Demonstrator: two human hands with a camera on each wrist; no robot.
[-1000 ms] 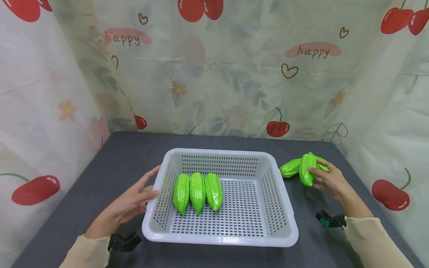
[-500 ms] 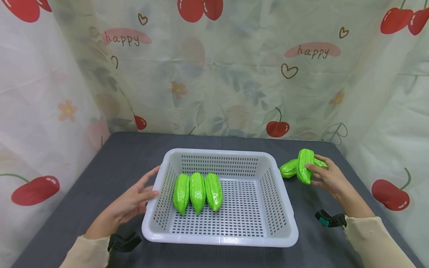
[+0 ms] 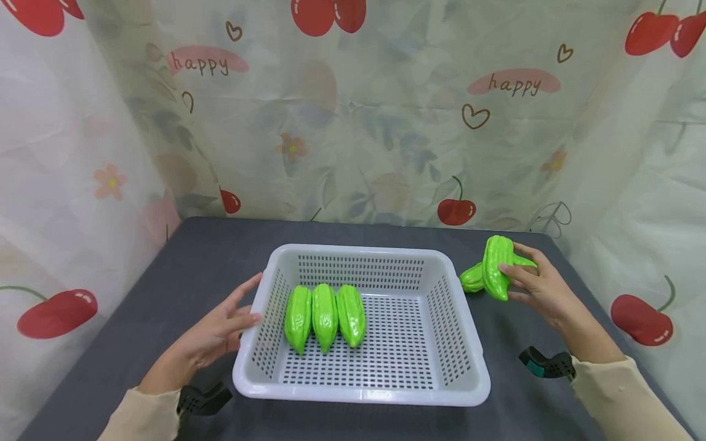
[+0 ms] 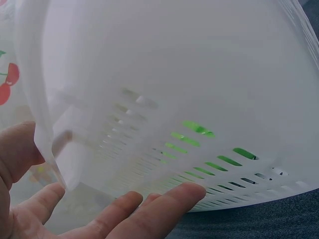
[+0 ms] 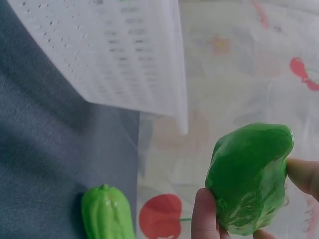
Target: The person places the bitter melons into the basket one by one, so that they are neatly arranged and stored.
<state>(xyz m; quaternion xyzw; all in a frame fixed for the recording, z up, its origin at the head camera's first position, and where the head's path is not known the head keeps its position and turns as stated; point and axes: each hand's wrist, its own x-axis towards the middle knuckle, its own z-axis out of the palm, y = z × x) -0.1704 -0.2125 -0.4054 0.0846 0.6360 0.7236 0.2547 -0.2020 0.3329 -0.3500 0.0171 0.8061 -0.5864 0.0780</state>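
Observation:
My right hand [image 3: 537, 285] pinches a bright green, ridged bitter melon [image 3: 497, 269] between thumb and fingers, right of the basket. In the right wrist view that held bitter melon [image 5: 251, 181] hangs clear of the table. Another bitter melon [image 3: 471, 278] lies on the table partly behind it. More green [image 3: 525, 262] shows by the fingers; I cannot tell which melon it belongs to. My left hand [image 3: 212, 334] holds the left rim of a white perforated basket [image 3: 361, 395], thumb over the edge, fingers against the outer wall [image 4: 164, 59]. Three bitter melons [image 3: 325, 317] lie side by side inside it.
The basket stands in the middle of a dark grey table [image 3: 220, 245]. Its right half shows bare perforated floor [image 3: 402, 343]. A patterned curtain [image 3: 353, 135] with cherries and "happy" lettering encloses the table's back and sides.
My right hand has raised the bitter melon and shifted it slightly left, away from where it lay among the others. The left hand and basket have stayed in place.

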